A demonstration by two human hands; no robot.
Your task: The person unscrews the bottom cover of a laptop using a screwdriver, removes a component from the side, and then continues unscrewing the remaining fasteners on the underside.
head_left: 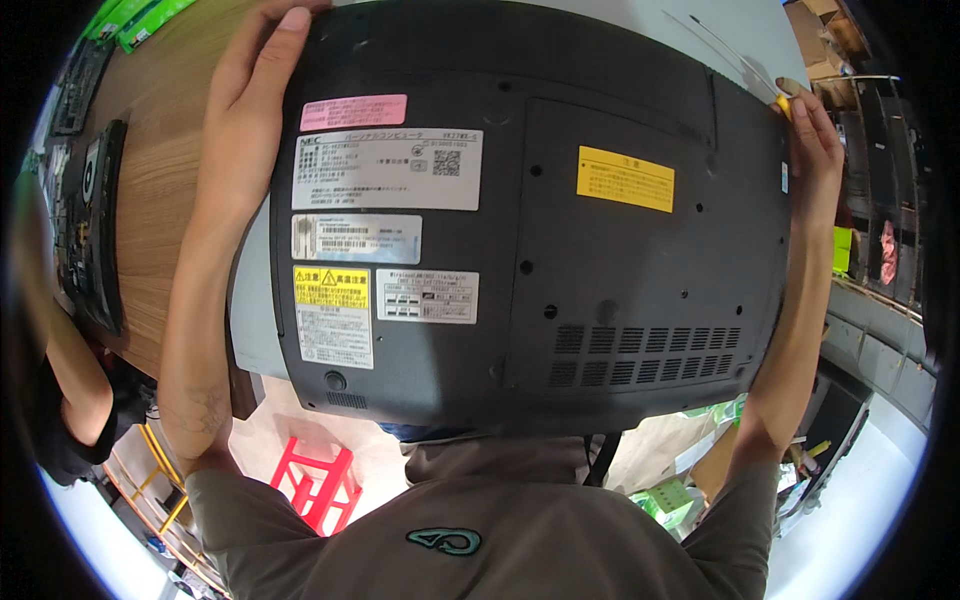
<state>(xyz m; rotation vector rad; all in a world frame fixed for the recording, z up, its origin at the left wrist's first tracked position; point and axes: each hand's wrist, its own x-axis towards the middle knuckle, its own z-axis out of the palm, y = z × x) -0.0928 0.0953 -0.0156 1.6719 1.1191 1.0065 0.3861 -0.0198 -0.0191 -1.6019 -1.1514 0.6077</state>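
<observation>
A large black laptop (620, 250) is held up with its underside facing me. Several labels, screw holes and two rows of vent slots show on it. My left hand (262, 60) grips its upper left corner, thumb along the edge and the other fingers mostly hidden behind. At the upper right edge, my right hand (815, 135) is closed on the laptop's side. A screwdriver (783, 103) with a yellow handle is also in that hand, its long thin shaft pointing up and left beyond the laptop.
A wooden table (165, 130) lies to the left, bearing an opened-up laptop part with a fan (92, 175) and a keyboard (82, 85). Another person's arm (80, 390) is at the far left. A red stool (318, 482) stands below; shelving (870, 200) is at right.
</observation>
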